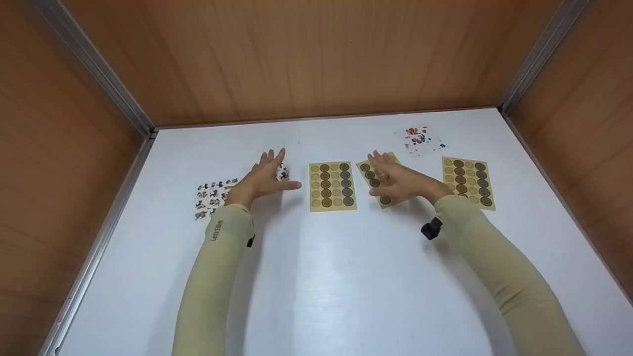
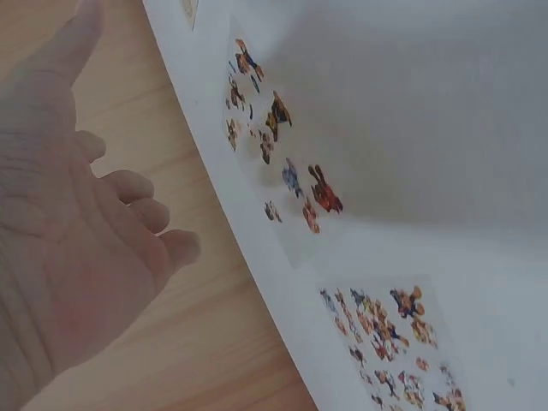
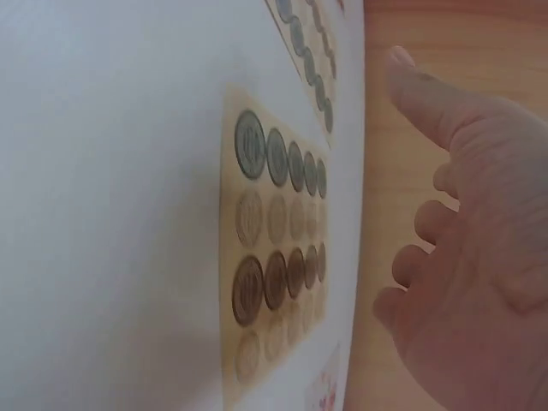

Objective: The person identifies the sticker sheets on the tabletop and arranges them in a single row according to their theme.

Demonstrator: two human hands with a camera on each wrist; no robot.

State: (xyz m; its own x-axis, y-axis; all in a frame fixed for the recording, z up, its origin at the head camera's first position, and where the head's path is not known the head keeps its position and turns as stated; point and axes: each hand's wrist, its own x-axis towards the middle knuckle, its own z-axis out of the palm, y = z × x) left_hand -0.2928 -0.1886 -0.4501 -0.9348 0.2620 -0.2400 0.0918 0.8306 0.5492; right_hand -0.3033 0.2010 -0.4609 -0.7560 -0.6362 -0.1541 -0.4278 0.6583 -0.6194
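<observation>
Cartoon sheet [image 1: 281, 171] — clear, with small colourful figures, flat on the white table under the left hand [image 1: 263, 179]. Tilted coin sheet [image 1: 377, 179] — tan with rows of dark and pale circles, flat beneath the right hand [image 1: 401, 182].

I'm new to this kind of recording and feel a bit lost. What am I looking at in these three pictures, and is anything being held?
There is no machine here: a person in long pale sleeves works with two bare hands. The wide picture comes from a camera on the head, looking down at a white table with wooden walls around it. The other two come from cameras on each wrist, so each shows one palm close up.

On the table lie three tan sheets of round stickers, two sheets of small colourful cartoon stickers on the left, and another colourful sheet at the back.

The left hand is spread over a cartoon sheet, the right hand over the tilted tan sheet. Both are open, with nothing in their grip.
</observation>
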